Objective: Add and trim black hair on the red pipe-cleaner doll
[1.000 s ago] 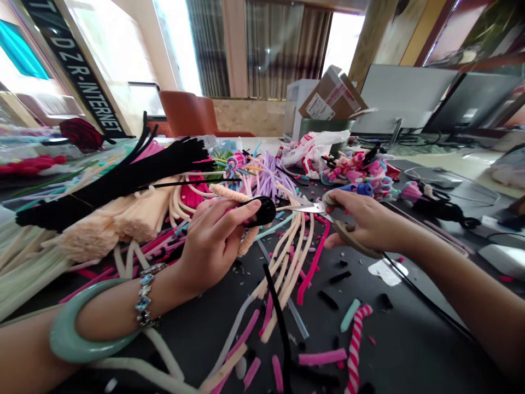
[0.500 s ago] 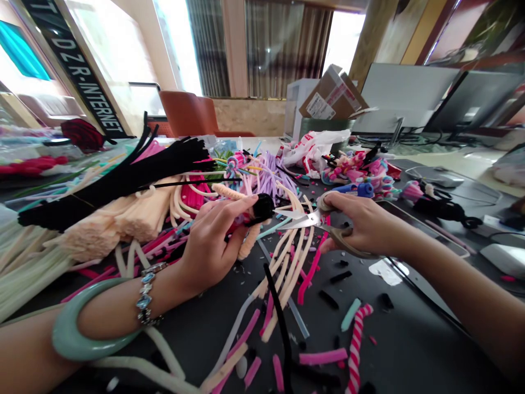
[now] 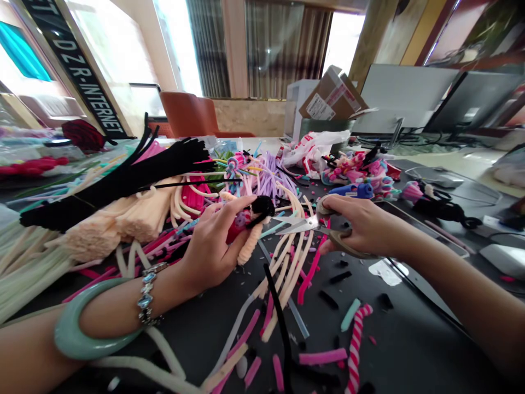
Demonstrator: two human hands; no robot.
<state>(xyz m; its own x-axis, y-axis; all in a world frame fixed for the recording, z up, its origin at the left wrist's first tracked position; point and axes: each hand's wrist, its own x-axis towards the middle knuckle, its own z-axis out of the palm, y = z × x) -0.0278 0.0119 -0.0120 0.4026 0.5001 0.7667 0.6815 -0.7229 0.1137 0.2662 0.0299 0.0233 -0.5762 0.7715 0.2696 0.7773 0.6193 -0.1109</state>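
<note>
In my left hand (image 3: pixel 215 241) is a small pipe-cleaner doll (image 3: pixel 262 208) with a black fuzzy head, a pink and red body and peach limbs; my fingers cover part of its body. My right hand (image 3: pixel 356 221) grips a pair of scissors (image 3: pixel 305 224) by its beige handles. The silver blades are parted and point left, their tips close to the doll's head and peach arm. Whether the blades touch the doll I cannot tell. Beneath the scissors, long peach pipe cleaners (image 3: pixel 283 262) run across the dark table.
Bundles of black pipe cleaners (image 3: pixel 118 178) and peach pipe cleaners (image 3: pixel 118 219) lie at the left. Behind my right hand are a blue glue gun (image 3: pixel 353 190) and finished fuzzy pieces (image 3: pixel 369 172). Cut scraps and a striped stick (image 3: pixel 357 345) lie in front. Monitors (image 3: pixel 404 101) stand at back right.
My left hand has turned the doll slightly, so more of its pink and red body shows. The scissor blades have dipped a little and look less widely parted.
</note>
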